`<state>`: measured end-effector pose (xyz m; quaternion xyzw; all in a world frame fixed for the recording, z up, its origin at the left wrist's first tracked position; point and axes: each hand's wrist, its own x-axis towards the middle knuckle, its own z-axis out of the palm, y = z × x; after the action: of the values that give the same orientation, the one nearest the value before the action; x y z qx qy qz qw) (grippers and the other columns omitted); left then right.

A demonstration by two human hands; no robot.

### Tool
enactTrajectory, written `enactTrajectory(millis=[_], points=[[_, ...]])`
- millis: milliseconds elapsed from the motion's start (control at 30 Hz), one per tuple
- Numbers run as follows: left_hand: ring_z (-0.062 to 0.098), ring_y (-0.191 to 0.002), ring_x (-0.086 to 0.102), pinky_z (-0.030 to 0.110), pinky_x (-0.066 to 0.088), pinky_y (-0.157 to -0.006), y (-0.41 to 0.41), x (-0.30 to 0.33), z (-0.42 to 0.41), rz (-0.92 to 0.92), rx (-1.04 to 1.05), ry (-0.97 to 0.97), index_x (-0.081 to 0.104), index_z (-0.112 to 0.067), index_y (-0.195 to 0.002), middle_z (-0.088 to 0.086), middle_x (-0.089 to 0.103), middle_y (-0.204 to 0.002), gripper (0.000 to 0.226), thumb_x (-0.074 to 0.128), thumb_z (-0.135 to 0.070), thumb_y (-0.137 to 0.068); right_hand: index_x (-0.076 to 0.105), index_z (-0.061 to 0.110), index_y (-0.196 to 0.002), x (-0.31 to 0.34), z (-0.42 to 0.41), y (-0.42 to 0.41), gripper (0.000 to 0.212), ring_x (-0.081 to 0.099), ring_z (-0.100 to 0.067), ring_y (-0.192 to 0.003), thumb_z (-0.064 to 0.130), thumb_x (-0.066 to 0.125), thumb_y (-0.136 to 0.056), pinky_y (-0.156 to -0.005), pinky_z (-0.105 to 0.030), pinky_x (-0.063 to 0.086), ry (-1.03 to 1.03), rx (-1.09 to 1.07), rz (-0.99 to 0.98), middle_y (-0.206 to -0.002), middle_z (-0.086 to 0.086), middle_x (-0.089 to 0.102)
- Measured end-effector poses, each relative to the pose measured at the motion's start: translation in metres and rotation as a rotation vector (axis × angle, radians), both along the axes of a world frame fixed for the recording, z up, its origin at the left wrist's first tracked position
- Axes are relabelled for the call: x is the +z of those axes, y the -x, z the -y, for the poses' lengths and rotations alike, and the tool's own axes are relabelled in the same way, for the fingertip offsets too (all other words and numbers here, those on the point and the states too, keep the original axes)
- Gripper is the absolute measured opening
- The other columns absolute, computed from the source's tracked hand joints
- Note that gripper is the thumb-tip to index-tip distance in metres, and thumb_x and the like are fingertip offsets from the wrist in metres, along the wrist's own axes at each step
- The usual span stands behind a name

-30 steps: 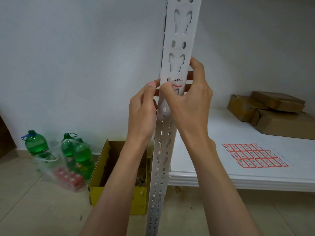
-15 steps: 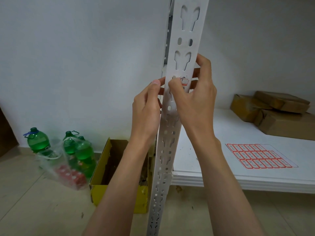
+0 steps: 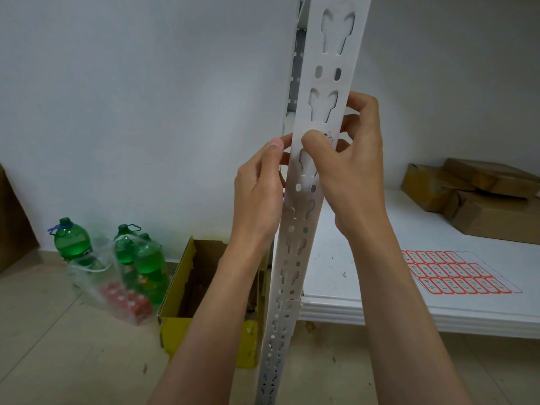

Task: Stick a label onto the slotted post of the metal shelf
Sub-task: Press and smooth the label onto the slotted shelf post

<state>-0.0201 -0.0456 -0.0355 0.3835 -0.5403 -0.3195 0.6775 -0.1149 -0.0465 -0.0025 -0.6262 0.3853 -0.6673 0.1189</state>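
We note our right hand point(image 3: 347, 171) gripping the slotted post point(image 3: 309, 176), thumb pressing the label point(image 3: 329, 137) on its front face, left hand point(image 3: 258, 185) pinching the post's left edge, label sheet point(image 3: 455, 271) near the shelf point(image 3: 409, 311) front edge, boxes point(image 3: 473, 197) at the back.

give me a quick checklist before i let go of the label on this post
1. Label on the post face: ok, between slots.
2. Right hand thumb pressing it: ok.
3. Left hand steadying the post edge: ok.
4. Label flat, corners stuck: cannot tell, thumb covers most of it.
5. Label straight: cannot tell.
6. Label sheet within reach on the shelf: ok.
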Motion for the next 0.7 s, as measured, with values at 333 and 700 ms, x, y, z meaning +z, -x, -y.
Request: enactTrajectory(millis=[333,700], points=[[-0.006,-0.084,0.064,0.008,0.050,-0.064,-0.001,0.002,-0.004,0.000,-0.014,0.010,0.067,-0.035,-0.111,-0.019,0.067,-0.096,0.036,0.032,-0.037,-0.108,0.036,0.032,-0.129,-0.006,0.000,-0.008,0.041,0.057,0.013,-0.085,0.013,0.056,-0.098,-0.072,-0.010,0.051,-0.015,0.036,0.061,-0.098,0.027,0.052],[-0.010,-0.080,0.063,0.007,0.048,-0.061,-0.001,0.002,-0.006,-0.009,-0.037,0.018,0.064,-0.037,-0.108,-0.023,0.065,-0.092,0.033,0.031,-0.036,-0.108,0.031,0.027,-0.129,-0.003,-0.003,-0.018,0.033,0.060,0.010,-0.079,0.010,0.043,-0.104,-0.072,-0.015,0.054,-0.015,0.089,0.098,-0.098,0.021,0.050]])
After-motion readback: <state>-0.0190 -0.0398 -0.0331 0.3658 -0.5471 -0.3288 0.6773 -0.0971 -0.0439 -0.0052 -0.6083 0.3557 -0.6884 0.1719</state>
